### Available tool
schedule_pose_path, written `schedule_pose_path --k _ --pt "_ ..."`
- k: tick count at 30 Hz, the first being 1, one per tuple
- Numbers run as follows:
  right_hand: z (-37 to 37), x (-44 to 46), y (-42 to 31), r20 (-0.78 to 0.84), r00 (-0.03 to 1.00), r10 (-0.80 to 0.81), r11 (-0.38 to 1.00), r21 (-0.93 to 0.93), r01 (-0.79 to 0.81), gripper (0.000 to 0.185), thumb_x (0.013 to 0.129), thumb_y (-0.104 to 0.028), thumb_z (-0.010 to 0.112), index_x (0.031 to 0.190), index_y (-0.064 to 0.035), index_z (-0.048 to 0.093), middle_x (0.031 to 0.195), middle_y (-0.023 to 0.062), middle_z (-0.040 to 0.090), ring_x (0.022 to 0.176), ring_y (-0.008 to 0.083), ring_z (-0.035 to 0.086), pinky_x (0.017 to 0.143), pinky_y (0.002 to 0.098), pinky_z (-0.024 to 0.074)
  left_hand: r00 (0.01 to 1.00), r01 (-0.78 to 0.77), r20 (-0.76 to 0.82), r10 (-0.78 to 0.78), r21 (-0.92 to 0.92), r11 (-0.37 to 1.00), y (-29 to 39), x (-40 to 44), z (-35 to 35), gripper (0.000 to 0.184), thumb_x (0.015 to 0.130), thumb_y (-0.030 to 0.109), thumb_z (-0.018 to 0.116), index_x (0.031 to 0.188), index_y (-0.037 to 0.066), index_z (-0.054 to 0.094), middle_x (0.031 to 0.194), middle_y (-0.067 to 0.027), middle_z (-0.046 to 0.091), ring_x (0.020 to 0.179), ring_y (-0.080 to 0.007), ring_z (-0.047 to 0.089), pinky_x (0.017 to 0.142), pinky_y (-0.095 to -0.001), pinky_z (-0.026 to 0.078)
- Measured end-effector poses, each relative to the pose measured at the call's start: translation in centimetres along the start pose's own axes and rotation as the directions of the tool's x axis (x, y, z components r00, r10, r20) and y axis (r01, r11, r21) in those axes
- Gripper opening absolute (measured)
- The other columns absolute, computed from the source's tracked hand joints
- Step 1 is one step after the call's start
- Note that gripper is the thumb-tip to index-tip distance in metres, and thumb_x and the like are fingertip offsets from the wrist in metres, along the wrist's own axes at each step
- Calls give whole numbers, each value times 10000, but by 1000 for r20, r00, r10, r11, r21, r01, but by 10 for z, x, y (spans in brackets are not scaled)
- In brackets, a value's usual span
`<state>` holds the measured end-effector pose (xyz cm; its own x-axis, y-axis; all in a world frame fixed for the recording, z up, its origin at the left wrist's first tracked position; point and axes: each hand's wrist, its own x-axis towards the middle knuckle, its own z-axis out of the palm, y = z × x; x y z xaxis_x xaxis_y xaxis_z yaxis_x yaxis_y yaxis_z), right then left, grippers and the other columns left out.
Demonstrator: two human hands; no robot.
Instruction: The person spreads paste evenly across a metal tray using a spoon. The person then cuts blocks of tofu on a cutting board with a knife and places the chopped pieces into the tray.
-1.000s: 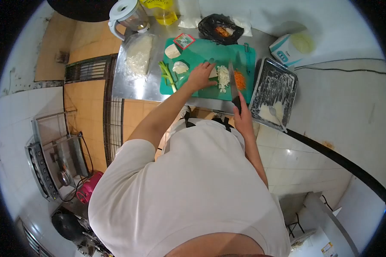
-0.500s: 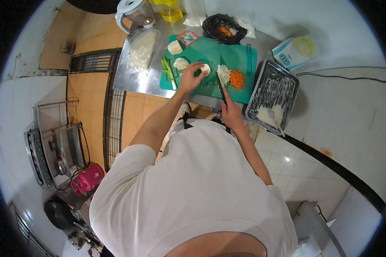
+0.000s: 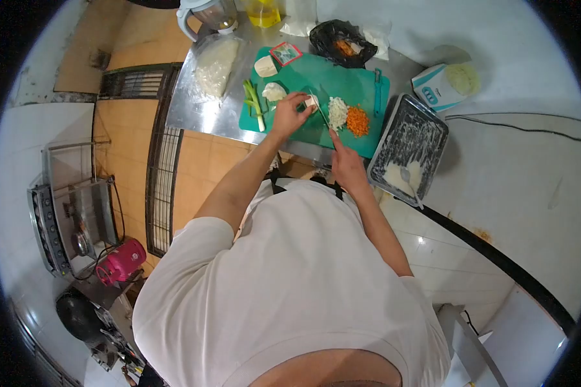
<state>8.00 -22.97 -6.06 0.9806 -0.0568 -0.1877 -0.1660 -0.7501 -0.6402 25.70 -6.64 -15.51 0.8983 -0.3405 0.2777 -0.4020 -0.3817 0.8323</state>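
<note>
My left hand (image 3: 291, 114) pinches a small white piece (image 3: 311, 102) on the green cutting board (image 3: 303, 68). In my right hand (image 3: 349, 169) is a knife (image 3: 322, 114), its handle closed in my fingers and its blade at the right side of that piece. Just right of the blade lie a heap of chopped white bits (image 3: 337, 112) and a heap of chopped orange bits (image 3: 357, 121). Left of my left hand are a white chunk (image 3: 274, 91), a larger white block (image 3: 265, 66) and green stalks (image 3: 253, 104).
A red-edged packet (image 3: 285, 53) and a teal peeler-like tool (image 3: 377, 92) lie on the board. Around it are a bagged white slab (image 3: 215, 68), a blender (image 3: 214, 14), a black bag (image 3: 342, 45), a white-smeared tray (image 3: 408, 148) and a scale-like device (image 3: 446, 86).
The knife has moved left from between the white and orange heaps to the white piece. My left hand has drawn back slightly and its fingers have closed on that piece.
</note>
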Motion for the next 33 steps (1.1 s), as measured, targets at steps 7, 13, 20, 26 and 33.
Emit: schedule_pose_path --k 7,13,20,26,33 --pt "7 1 5 3 1000 8 1000 -22 -8 643 974 -129 528 1582 -217 338 890 277 638 808 492 638 763 605 502 1000 24 -3 -25 -40 999 2 -1 0 312 802 205 813 1037 10 747 1104 -139 718 822 -301 712 719 -372 581" --pt "12 8 5 13 1000 12 999 -48 -12 646 973 -127 527 1583 -210 333 875 278 637 804 496 639 747 611 502 989 136 68 -132 -72 988 2 -1 -4 326 834 217 821 1077 11 751 1148 -146 710 998 -295 720 824 -372 620" --pt "0 16 -6 46 999 19 1000 -24 -18 639 950 -75 536 1561 -145 361 878 304 659 812 500 639 759 588 486 985 162 73 -157 -71 984 3 0 -3 308 846 162 807 1099 1 733 1167 -143 701 1019 -280 717 858 -366 625" --pt "7 21 1 32 999 -32 999 -20 32 642 958 -93 528 1568 -168 345 863 295 658 782 498 646 718 611 505 985 161 72 -155 -78 984 1 0 -5 304 845 146 807 1099 -2 729 1176 -141 699 1029 -277 717 846 -365 631" --pt "15 29 3 49 999 -20 999 -35 22 653 954 -67 526 1574 -132 332 865 301 654 794 501 626 748 584 481 986 159 66 -154 -86 984 1 0 -6 308 845 152 809 1100 -1 729 1172 -140 702 1024 -276 719 833 -366 635"
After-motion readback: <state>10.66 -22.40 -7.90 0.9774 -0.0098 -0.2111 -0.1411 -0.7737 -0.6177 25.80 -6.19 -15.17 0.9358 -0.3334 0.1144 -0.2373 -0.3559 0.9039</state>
